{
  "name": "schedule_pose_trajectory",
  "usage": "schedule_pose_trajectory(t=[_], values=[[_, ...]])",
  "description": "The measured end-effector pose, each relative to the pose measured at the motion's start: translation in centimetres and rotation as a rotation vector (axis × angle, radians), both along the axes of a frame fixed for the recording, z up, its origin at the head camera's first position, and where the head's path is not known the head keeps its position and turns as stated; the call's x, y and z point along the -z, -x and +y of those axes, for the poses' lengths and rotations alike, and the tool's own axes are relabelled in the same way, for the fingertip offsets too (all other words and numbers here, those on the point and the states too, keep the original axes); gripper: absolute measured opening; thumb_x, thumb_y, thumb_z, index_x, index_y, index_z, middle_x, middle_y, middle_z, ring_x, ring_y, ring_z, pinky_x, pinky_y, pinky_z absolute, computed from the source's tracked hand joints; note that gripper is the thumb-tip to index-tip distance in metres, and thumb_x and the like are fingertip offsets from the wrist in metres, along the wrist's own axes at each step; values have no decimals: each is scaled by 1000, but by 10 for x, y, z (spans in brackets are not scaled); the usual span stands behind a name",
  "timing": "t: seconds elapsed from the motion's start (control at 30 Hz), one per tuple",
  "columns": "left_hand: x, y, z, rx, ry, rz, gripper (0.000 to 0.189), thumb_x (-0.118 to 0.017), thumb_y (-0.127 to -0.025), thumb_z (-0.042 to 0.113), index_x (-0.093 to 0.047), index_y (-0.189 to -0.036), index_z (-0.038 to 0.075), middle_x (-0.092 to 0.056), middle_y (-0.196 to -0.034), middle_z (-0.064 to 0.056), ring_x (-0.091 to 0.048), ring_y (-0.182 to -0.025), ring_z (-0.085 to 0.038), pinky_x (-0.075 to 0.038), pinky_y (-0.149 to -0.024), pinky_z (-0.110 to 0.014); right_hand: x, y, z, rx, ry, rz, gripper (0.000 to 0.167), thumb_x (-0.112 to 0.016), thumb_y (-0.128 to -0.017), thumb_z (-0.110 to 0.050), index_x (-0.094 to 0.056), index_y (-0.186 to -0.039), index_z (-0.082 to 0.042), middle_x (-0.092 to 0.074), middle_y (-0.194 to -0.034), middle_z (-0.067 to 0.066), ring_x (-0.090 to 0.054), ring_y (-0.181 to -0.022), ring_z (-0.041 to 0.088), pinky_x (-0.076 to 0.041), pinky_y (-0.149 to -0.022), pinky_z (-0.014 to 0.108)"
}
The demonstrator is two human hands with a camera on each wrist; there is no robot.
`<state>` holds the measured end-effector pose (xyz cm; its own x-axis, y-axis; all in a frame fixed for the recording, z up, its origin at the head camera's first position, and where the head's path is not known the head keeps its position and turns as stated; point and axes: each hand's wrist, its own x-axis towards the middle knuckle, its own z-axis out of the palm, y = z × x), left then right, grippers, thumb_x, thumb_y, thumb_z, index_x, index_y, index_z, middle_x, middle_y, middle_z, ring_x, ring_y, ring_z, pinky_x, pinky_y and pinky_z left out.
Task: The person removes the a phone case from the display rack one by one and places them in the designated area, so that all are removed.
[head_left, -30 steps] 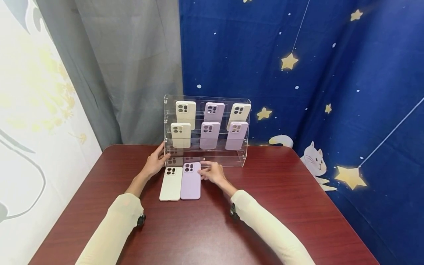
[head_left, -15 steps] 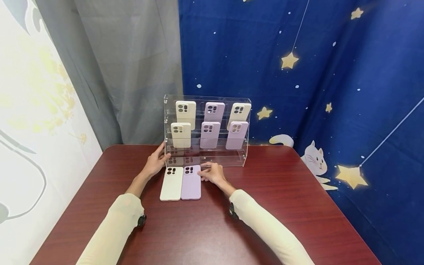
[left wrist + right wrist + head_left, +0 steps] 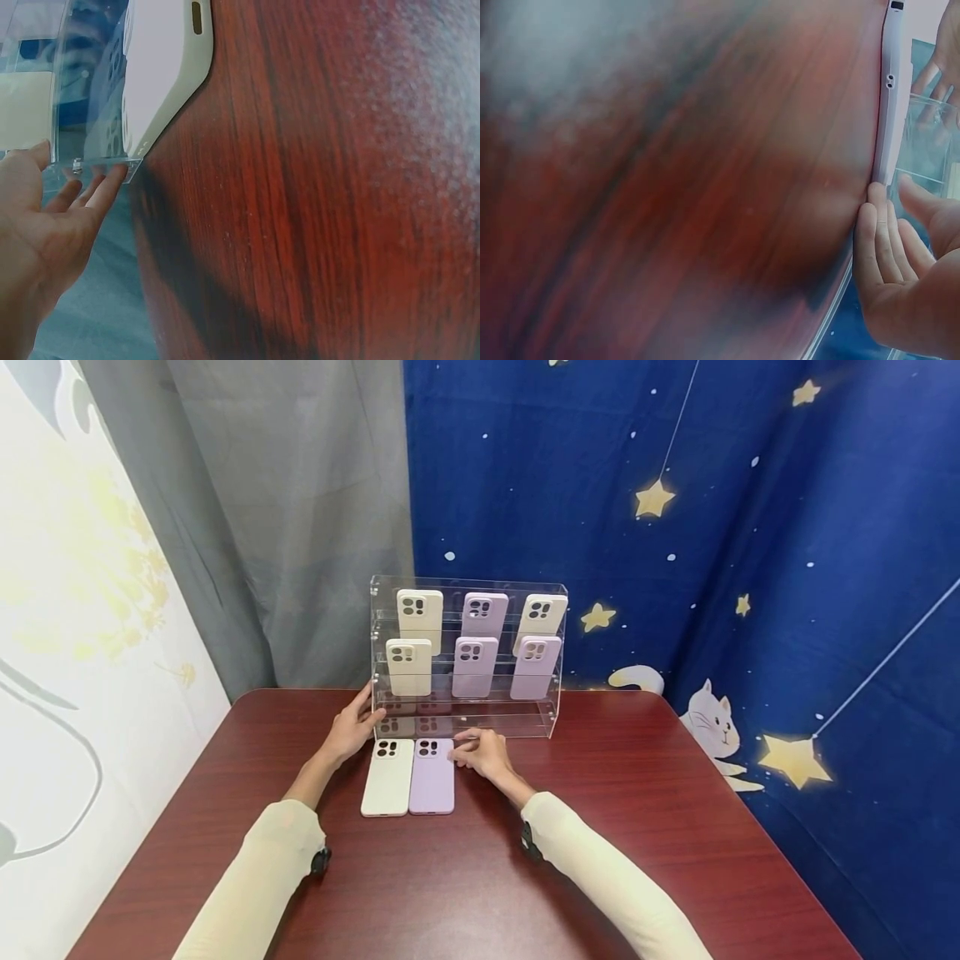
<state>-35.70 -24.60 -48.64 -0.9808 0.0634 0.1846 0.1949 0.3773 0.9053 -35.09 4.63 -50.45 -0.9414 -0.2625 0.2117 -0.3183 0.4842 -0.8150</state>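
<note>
My left hand grips the left side panel of a clear acrylic display stand, thumb over its front edge and fingers outside; the left wrist view shows this hand too. Before the stand, a white phone case and a purple phone case lie flat side by side, camera cutouts toward the stand. My right hand is at the purple case's upper right corner. In the right wrist view, fingertips touch that case, the thumb lifted off it.
White and purple phone cases stand in the stand's two upper tiers, among them a white one and a purple one. The reddish-brown table ends at a grey curtain and a blue starry curtain.
The purple case's top end, tipped up a second ago, has come down level beside the white case. The right hand's fingers have loosened from it slightly; the left hand stays on the stand.
</note>
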Motion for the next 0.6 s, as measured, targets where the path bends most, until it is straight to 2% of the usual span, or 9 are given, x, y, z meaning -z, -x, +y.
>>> schedule_pose_trajectory(t=[0.13, 0.27, 0.43, 0.5, 0.6], values=[[-2, -1, 1, 2, 4, -8, 74, -56, -110, 17, -12, -169, 28, -34, -163, -26, -49, -140, -44, -53, -101, -57, -3, -2, 3, -3, -24, 34, 32, -86, -86, -9, -77, -116, 1, -79, -81, 8, -74, -62, 32, -46, -43, 14], [-3, -1, 1, 4, -2, -6, 74, -56, -110, 17, -12, -169, 28, -34, -163, -26, -49, -140, -44, -53, -102, -57, -6, -1, 4, -4, -14, 39, 31, -85, -87, -9, -77, -116, 1, -79, -85, 10, -76, -65, 31, -50, -45, 16], [-2, 0, 0, 3, 11, -7, 74, -55, -110, 17, -11, -169, 27, -33, -164, -26, -47, -142, -44, -52, -103, -57, -10, 1, 4, 9, -46, 83, 29, -87, -86, -12, -79, -114, -4, -80, -87, 4, -78, -70, 21, -58, -63, 22], [-1, 0, 0, 4, 16, -5, 74, -55, -110, 19, -10, -169, 27, -33, -164, -26, -46, -142, -44, -52, -103, -57, -13, 2, 4, 7, -46, 97, 29, -86, -87, -12, -79, -114, -4, -80, -88, 4, -78, -71, 22, -60, -73, 23], [0, 0, 0, 10, 12, -4, 74, -55, -110, 21, -10, -169, 27, -32, -164, -26, -45, -143, -44, -52, -104, -56, -17, 3, 3, -12, -1, 89, 30, -84, -88, -10, -78, -115, 0, -80, -90, 7, -78, -73, 30, -62, -74, 26]])
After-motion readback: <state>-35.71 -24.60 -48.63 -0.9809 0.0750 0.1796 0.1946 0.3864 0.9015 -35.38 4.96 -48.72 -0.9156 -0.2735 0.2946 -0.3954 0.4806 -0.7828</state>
